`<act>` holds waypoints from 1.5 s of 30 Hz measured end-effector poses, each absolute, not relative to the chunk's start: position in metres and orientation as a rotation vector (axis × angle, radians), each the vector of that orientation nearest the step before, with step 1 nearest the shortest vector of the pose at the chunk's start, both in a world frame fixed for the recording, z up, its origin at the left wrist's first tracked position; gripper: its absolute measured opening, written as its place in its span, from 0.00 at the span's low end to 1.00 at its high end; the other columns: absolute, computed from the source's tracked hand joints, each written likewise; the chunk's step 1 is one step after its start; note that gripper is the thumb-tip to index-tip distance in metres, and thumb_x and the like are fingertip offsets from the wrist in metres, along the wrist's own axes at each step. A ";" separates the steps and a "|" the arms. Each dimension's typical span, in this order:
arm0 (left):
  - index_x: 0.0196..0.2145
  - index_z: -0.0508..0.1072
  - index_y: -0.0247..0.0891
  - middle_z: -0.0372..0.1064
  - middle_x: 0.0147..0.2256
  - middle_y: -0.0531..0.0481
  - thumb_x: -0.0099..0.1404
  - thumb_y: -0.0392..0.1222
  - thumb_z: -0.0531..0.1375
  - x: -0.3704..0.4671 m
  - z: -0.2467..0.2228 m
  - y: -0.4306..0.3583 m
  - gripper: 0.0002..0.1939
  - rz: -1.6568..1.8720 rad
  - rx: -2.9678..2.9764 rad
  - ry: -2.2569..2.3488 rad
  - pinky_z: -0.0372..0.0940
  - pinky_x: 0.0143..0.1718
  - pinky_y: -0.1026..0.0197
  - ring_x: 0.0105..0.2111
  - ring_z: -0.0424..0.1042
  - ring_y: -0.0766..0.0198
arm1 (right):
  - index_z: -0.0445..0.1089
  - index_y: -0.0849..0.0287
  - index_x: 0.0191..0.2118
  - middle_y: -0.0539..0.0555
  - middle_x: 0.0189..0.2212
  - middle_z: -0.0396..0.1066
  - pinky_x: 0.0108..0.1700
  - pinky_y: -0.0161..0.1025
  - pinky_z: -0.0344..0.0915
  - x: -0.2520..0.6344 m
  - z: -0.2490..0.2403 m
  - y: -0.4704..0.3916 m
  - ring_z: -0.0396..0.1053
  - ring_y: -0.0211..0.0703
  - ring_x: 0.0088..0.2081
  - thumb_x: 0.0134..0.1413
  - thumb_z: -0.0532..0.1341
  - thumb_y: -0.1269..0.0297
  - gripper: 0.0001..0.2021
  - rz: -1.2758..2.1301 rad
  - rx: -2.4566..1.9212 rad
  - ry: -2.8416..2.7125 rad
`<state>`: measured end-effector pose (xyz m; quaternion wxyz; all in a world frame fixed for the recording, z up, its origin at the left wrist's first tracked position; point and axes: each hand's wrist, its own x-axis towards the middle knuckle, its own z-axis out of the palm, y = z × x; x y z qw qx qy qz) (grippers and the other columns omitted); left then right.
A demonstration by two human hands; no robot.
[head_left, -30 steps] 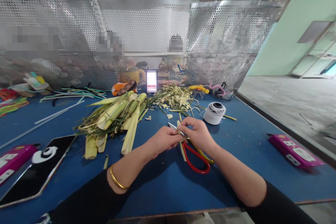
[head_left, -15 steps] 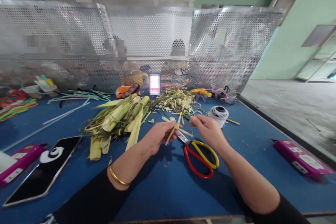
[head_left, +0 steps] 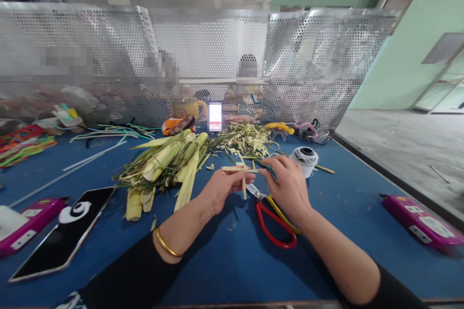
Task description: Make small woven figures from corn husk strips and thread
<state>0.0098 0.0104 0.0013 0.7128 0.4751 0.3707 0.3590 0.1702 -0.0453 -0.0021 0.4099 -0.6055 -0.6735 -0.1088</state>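
In the head view my left hand (head_left: 219, 190) pinches a small cross of pale leaf strips (head_left: 244, 190) between thumb and fingers, above the blue table. My right hand (head_left: 290, 186) is close on its right, thumb and forefinger closed at the end of one strip; the exact contact is small and partly hidden. Below both hands lie scissors (head_left: 277, 230) with one red and one yellow handle, the yellow one partly covered by my right hand. A bundle of green and pale leaf stalks (head_left: 168, 159) rests left of my left hand.
Behind my right hand stands a spool of white thread (head_left: 305, 160). Shredded leaf scraps (head_left: 250, 139) are heaped farther back, before a perforated metal screen (head_left: 213, 34). A tablet (head_left: 68, 236) lies at left, a magenta case (head_left: 422, 222) at right. People sit beyond the screen.
My right hand has come down and left to the strips, its fingers now at one strip's end. The leaf-strip cross has turned in my left hand. The view has shifted slightly.
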 end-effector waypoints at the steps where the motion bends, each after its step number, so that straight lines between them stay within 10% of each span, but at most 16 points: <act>1: 0.38 0.76 0.33 0.78 0.34 0.43 0.49 0.42 0.70 0.010 0.002 0.011 0.18 0.817 1.029 0.785 0.67 0.42 0.59 0.38 0.75 0.59 | 0.73 0.56 0.34 0.57 0.33 0.73 0.42 0.42 0.56 0.169 -0.001 -0.047 0.67 0.48 0.37 0.61 0.54 0.62 0.11 -0.303 -1.508 -1.673; 10: 0.40 0.75 0.30 0.78 0.36 0.40 0.50 0.34 0.67 0.013 -0.001 0.008 0.17 0.914 1.003 0.804 0.68 0.37 0.59 0.35 0.75 0.58 | 0.70 0.57 0.22 0.49 0.19 0.67 0.28 0.35 0.54 0.149 -0.023 -0.039 0.64 0.39 0.25 0.58 0.55 0.58 0.16 0.437 -1.507 -1.752; 26: 0.36 0.78 0.34 0.72 0.24 0.50 0.51 0.39 0.64 0.007 0.005 0.009 0.13 0.720 1.074 0.878 0.66 0.33 0.62 0.28 0.71 0.65 | 0.68 0.57 0.24 0.53 0.25 0.69 0.33 0.38 0.56 0.161 -0.007 -0.043 0.63 0.41 0.29 0.58 0.55 0.54 0.16 0.221 -1.441 -1.504; 33: 0.25 0.75 0.33 0.62 0.18 0.56 0.47 0.50 0.69 0.010 0.002 0.001 0.16 0.609 1.244 0.868 0.61 0.26 0.65 0.20 0.61 0.71 | 0.71 0.59 0.27 0.51 0.23 0.70 0.34 0.38 0.61 0.168 -0.013 -0.031 0.65 0.39 0.27 0.43 0.66 0.50 0.15 1.070 -1.244 -1.134; 45: 0.30 0.78 0.33 0.66 0.20 0.53 0.55 0.54 0.64 0.009 -0.002 0.008 0.18 0.609 1.190 0.844 0.61 0.27 0.66 0.21 0.64 0.70 | 0.72 0.59 0.26 0.51 0.24 0.71 0.34 0.38 0.64 0.173 -0.020 -0.025 0.66 0.39 0.28 0.46 0.62 0.47 0.18 0.843 -1.315 -1.118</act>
